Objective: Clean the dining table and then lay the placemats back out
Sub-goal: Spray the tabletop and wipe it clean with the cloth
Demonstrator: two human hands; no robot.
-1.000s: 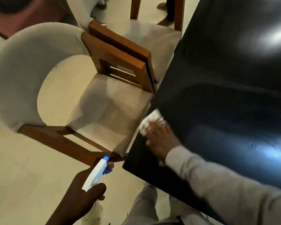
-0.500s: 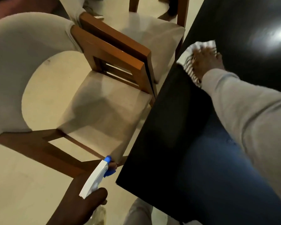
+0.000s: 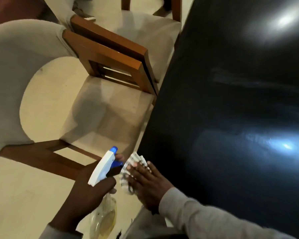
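The glossy black dining table [image 3: 231, 109] fills the right side of the view, with wet streaks and light glare on it. My right hand [image 3: 148, 182] lies flat on a white striped cloth [image 3: 134, 162] at the table's near left corner, pressing it against the edge. My left hand [image 3: 90, 192] grips a clear spray bottle [image 3: 104, 169] with a white and blue trigger head, held off the table just left of the cloth. No placemats are in view.
A wooden chair with a beige seat [image 3: 109, 114] and curved padded back stands close against the table's left edge. A second matching chair [image 3: 145, 31] sits beyond it. Pale floor [image 3: 21, 195] lies at lower left.
My right hand swept the cloth far up the table's left edge, then back down to the near corner. The spray bottle in my left hand rose slightly and came closer to the cloth.
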